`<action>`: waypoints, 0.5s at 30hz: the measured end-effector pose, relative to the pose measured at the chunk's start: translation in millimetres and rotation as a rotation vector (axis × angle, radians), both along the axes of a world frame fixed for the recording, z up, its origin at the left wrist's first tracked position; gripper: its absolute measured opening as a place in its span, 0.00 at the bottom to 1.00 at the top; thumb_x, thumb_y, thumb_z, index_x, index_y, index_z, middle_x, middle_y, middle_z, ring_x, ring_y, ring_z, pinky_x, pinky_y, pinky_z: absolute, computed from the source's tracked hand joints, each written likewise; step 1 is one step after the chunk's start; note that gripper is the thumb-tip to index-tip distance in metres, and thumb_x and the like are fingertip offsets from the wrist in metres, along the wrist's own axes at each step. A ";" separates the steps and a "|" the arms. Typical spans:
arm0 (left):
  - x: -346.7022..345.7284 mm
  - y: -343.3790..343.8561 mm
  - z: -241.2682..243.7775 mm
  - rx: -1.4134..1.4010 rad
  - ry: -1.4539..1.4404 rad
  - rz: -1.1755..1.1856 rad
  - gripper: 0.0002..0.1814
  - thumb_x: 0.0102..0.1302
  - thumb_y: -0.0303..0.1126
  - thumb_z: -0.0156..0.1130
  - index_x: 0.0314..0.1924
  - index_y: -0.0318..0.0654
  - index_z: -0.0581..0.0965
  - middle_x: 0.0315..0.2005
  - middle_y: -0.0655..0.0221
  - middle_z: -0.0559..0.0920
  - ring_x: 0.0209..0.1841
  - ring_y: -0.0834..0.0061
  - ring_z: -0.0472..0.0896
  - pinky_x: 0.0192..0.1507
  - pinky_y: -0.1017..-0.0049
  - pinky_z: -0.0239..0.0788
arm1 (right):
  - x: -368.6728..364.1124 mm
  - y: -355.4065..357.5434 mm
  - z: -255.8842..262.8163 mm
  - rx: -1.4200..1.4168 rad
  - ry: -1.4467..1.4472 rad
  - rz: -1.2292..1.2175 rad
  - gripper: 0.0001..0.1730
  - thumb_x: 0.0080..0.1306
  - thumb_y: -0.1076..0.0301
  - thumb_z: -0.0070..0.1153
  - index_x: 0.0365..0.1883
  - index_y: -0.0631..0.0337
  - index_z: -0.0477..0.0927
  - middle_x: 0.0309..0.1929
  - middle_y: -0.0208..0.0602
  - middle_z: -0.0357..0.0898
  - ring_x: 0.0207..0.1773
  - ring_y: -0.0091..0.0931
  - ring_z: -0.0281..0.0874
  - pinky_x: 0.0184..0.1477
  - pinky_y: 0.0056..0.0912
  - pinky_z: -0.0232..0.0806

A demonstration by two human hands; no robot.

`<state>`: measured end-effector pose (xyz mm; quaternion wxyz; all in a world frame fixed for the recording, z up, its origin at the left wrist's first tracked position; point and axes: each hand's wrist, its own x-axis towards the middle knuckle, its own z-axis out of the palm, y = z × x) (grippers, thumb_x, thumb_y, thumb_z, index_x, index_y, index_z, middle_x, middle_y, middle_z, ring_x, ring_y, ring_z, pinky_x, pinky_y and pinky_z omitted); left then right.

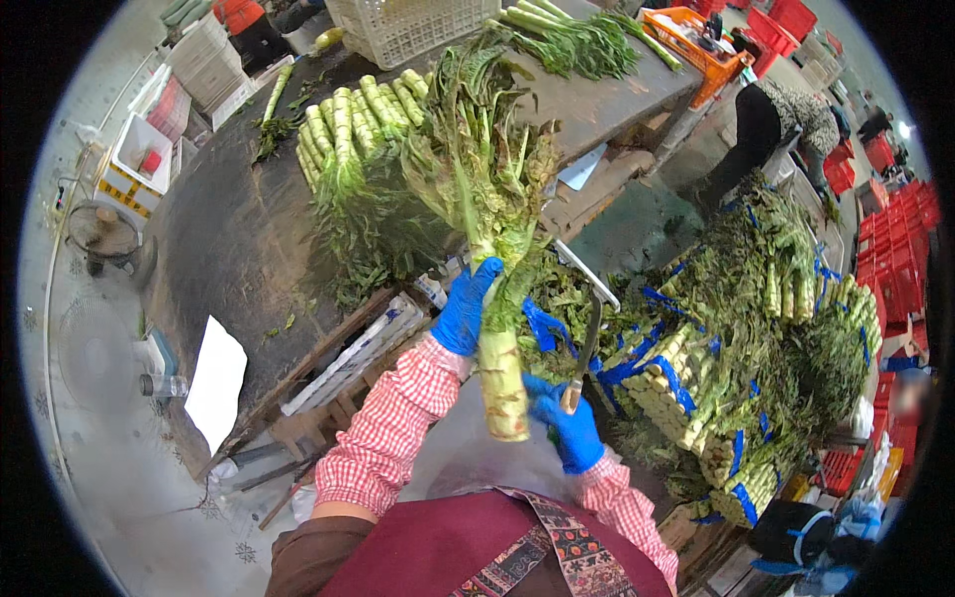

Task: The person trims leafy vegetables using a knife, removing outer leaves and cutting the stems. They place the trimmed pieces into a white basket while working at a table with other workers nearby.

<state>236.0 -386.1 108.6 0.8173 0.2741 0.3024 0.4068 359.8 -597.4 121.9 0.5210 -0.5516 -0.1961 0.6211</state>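
Note:
My left hand [466, 306], in a blue glove, grips a celtuce [501, 373] around its upper stem. The thick pale stalk points toward me, and its wilted, partly browned leaves [485, 149] spread away over the table edge. My right hand [567, 429], also gloved in blue, is closed on a knife [589, 336] with a wooden handle; its dark blade points up and away. The right fingers are close beside the stalk's lower end, but I cannot tell whether they touch it. Ahead on the table lies a row of celtuce stems [358, 119] with their leafy ends toward me.
A dark table [224, 216] holds a white crate [414, 33], more celtuce [574, 45] and a white sheet [216, 380]. At right is a heap of celtuce bundles [664, 380] tied with blue tape. A bent-over person [776, 127] stands beyond, near an orange crate [694, 45].

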 end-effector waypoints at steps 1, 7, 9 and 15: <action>6.8 -3.1 1.2 -0.047 -0.138 -0.024 0.32 0.70 0.54 0.53 0.62 0.35 0.70 0.51 0.62 0.80 0.49 0.70 0.80 0.49 0.70 0.74 | -7.7 -0.7 -6.1 0.079 0.173 -0.091 0.11 0.61 0.68 0.64 0.35 0.59 0.73 0.33 0.25 0.71 0.37 0.20 0.69 0.44 0.25 0.66; 22.5 -21.0 44.3 0.119 -0.197 0.071 0.42 0.65 0.66 0.50 0.66 0.39 0.64 0.54 0.64 0.77 0.53 0.69 0.78 0.55 0.69 0.72 | -2.6 -15.3 51.4 0.115 -0.094 -0.108 0.15 0.53 0.75 0.69 0.33 0.59 0.73 0.28 0.23 0.65 0.33 0.16 0.63 0.36 0.23 0.62; 24.8 -23.4 43.3 0.286 -0.191 0.129 0.38 0.69 0.59 0.53 0.67 0.38 0.62 0.58 0.64 0.74 0.59 0.69 0.74 0.61 0.68 0.67 | 0.3 -23.5 57.4 0.129 -0.401 -0.110 0.30 0.54 0.75 0.70 0.53 0.66 0.70 0.33 0.24 0.69 0.35 0.17 0.66 0.40 0.21 0.65; 62.8 -39.2 1.9 -0.057 -0.096 0.157 0.21 0.66 0.36 0.63 0.56 0.35 0.74 0.44 0.64 0.82 0.42 0.69 0.83 0.40 0.69 0.79 | -1.2 -33.5 53.0 0.252 0.000 -0.387 0.34 0.55 0.83 0.64 0.62 0.70 0.68 0.47 0.39 0.78 0.48 0.28 0.77 0.51 0.33 0.71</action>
